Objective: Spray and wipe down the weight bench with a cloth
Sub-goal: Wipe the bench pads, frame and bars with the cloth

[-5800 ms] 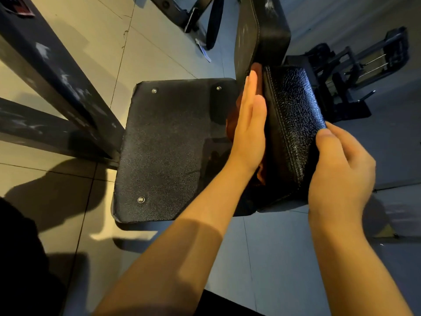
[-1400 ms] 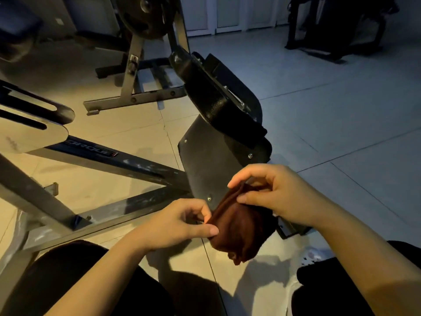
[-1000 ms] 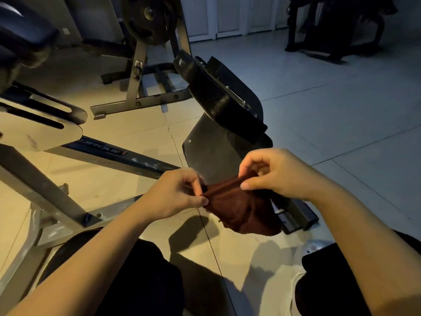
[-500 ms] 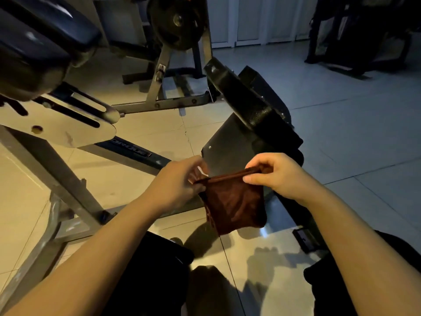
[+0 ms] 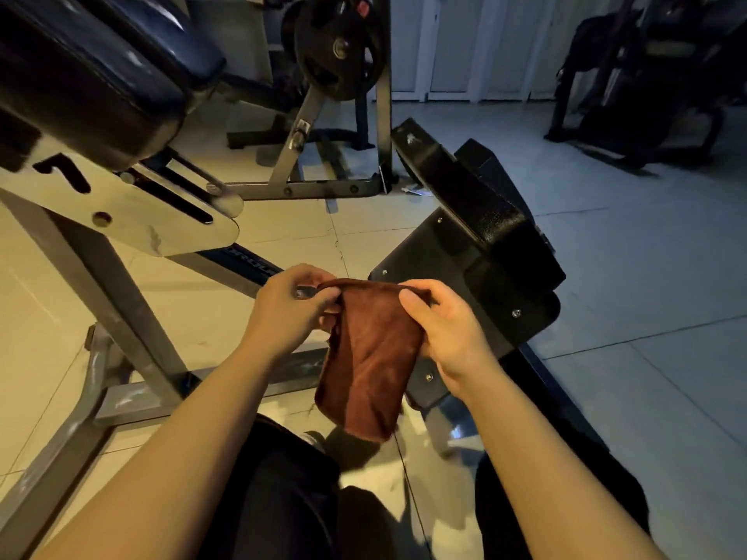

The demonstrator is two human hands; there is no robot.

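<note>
A dark red-brown cloth (image 5: 370, 357) hangs folded between my hands in the middle of the head view. My left hand (image 5: 289, 313) pinches its upper left edge. My right hand (image 5: 440, 325) grips its upper right side, fingers curled round the fold. Just behind the cloth stands a black footplate (image 5: 428, 252) with a textured black pad (image 5: 465, 196) above it. The bench's large dark padded cushion (image 5: 89, 62) fills the upper left. No spray bottle is in view.
The bench's grey steel frame (image 5: 121, 301) slants across the left, with a slotted adjustment plate (image 5: 161, 212). A black weight plate (image 5: 337, 46) sits on a rack at the back. Dark gym equipment (image 5: 646, 66) stands at the far right. My dark-trousered knees are below.
The view has tilted up from the footplate to the bench. Both hands have lifted the cloth and drawn it into a longer hanging fold, held higher than half a second ago.
</note>
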